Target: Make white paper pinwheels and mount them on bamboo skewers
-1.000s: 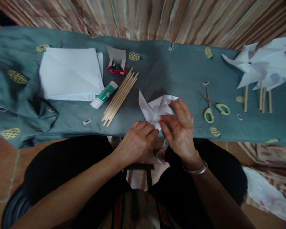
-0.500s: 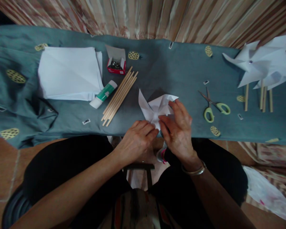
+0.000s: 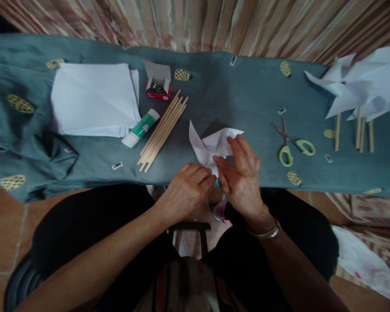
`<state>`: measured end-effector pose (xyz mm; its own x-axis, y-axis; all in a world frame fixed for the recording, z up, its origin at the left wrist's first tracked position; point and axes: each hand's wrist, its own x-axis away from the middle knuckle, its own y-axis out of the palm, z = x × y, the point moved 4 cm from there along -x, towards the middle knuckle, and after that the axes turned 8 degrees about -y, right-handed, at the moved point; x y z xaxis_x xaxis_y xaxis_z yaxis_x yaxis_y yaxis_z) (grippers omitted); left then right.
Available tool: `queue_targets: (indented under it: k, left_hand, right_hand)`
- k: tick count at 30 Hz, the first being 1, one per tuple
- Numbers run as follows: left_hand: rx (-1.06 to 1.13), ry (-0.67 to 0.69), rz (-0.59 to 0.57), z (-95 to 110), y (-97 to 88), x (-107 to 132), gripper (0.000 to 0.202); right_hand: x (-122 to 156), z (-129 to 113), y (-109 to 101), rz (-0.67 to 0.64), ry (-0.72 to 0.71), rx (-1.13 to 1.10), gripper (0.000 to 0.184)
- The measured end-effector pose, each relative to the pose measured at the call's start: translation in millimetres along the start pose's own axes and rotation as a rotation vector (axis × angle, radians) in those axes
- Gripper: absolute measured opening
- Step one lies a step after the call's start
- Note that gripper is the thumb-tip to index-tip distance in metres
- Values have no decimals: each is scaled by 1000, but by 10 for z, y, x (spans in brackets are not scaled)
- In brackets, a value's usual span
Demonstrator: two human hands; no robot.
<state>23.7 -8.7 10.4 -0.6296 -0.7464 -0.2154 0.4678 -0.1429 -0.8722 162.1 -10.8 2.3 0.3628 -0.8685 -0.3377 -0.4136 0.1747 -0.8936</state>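
Head view: two hands (image 3: 186,188) (image 3: 242,184) on one paper pinwheel (image 3: 211,147), one glue stick (image 3: 141,128)

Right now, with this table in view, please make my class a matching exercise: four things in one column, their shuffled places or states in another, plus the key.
1. scissors
2. green-and-white tube
3. red box
4. folded white paper

A. between paper stack and wooden sticks
B. touched by left hand and right hand
C. lying right of both hands
D. lid up

Pairs: 1-C, 2-A, 3-D, 4-B
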Motion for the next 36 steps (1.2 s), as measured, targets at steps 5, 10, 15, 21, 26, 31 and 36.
queue_targets:
  k: [5,10,15,21,26,31,36]
  left_hand:
    - [-18,-4,-27,-1,20,-5,19]
    - [8,-5,7,-22,-22,-9,21]
    - [141,-120,134,-247,-233,-48,24]
    - [317,-412,316,-615,-413,-81,22]
    - [476,-515,444,-651,-418,37,19]
    - [412,-466,346,-412,-324,229,20]
    - [149,-317,210,-117,-219,195,25]
  right_hand:
    - [-27,-26,4,-41,-17,57,26]
    - [-80,-36,27,-76,-32,97,26]
    - [-96,-37,46,-103,-50,72,26]
    - [-114,-34,27,-147,-23,36,28]
    - [-128,-49,-28,-186,-68,19,33]
    - [-120,-49,-26,-185,-50,15,31]
    - [-104,-40,15,-151,-53,22,33]
